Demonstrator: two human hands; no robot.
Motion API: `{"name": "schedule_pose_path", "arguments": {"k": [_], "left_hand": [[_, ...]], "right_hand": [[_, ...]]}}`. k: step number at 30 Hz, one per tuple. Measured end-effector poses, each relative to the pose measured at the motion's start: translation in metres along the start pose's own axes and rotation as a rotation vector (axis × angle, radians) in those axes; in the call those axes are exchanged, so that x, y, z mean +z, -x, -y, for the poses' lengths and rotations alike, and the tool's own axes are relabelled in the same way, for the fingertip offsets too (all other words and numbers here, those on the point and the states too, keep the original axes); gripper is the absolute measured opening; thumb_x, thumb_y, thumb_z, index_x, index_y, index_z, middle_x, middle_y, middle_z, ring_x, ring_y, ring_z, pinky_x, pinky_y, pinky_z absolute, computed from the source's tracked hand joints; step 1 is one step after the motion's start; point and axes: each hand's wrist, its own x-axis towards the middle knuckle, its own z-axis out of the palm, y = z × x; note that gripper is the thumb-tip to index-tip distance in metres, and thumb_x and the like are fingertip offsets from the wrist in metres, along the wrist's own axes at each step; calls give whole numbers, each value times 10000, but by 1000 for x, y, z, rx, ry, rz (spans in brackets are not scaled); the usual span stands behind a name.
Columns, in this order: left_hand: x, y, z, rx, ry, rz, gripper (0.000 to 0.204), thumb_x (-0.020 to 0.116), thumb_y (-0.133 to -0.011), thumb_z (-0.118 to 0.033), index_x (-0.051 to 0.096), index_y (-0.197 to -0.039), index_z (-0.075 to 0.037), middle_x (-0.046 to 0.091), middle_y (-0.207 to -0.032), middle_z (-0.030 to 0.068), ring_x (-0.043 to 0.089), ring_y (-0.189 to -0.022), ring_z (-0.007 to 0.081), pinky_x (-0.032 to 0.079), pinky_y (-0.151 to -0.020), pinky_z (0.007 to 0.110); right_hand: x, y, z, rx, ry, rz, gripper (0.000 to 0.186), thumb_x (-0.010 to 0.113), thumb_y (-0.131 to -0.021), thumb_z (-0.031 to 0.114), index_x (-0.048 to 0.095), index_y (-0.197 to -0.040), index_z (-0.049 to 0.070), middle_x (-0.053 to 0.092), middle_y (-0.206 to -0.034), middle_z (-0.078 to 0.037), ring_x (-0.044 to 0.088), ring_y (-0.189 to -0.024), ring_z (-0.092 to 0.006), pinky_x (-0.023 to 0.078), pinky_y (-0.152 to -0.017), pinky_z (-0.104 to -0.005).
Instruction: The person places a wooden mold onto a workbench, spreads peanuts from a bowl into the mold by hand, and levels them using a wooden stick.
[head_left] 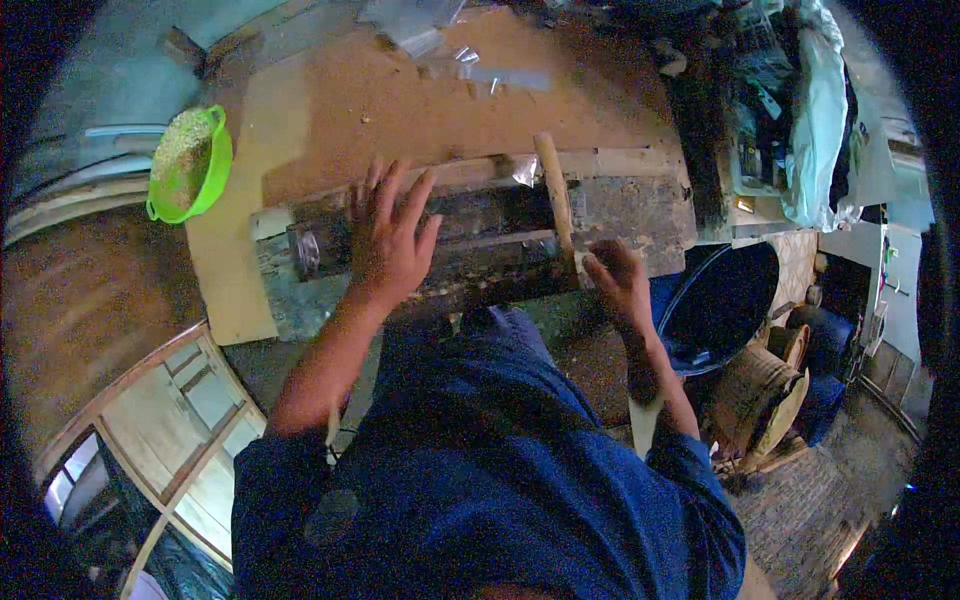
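A dark, worn wooden workpiece with long grooves lies crosswise on the bench in front of me. Over its left half hovers or rests my left hand, fingers spread and nothing in it; contact is hard to judge. Near the right, a pale wooden stick lies across the workpiece, pointing away from me. At its near end my right hand is closed, thumb against the stick; the other fingers are partly hidden. A shiny clear strip sits in the groove at the left, and a small shiny scrap lies by the stick.
A green basket of pale grains stands at the bench's far left. Plastic scraps lie on the brown bench top. To the right are a large dark basin, a woven drum and a cluttered crate.
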Motion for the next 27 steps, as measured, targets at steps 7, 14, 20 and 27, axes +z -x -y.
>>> {"name": "schedule_pose_path", "arguments": {"k": [7, 14, 20, 27], "left_hand": [[-41, 94, 33, -163, 103, -37, 521, 648, -830, -176, 512, -1325, -88, 411, -1408, 163, 318, -1352, 367, 217, -1103, 506], [-70, 160, 72, -509, 104, -153, 490, 630, -844, -143, 508, -1308, -47, 453, -1361, 195, 398, -1272, 382, 290, -1066, 486], [-84, 182, 108, -618, 152, -272, 470, 617, -879, -168, 483, -1305, -20, 506, -1291, 204, 454, -1221, 360, 335, -1051, 442], [-83, 180, 158, -828, 361, -316, 516, 598, -910, -244, 436, -1353, -35, 482, -1324, 173, 497, -1180, 302, 390, -989, 417]], "right_hand": [[26, 12, 48, -36, 147, 50, 90, 668, -806, 24, 632, -889, 26, 641, -799, -84, 603, -712, -218, 475, -625, -326], [69, 13, 106, -410, 356, 414, 150, 678, -780, 41, 636, -923, 20, 648, -826, -107, 613, -734, -274, 501, -692, -354], [88, 17, 128, -478, 345, 543, 218, 686, -784, 57, 633, -994, 31, 632, -953, -152, 608, -907, -326, 496, -787, -369], [142, -31, 120, -590, 723, 370, 322, 635, -861, 267, 616, -1114, 70, 616, -1083, -149, 534, -1090, -357, 413, -932, -457]]}}
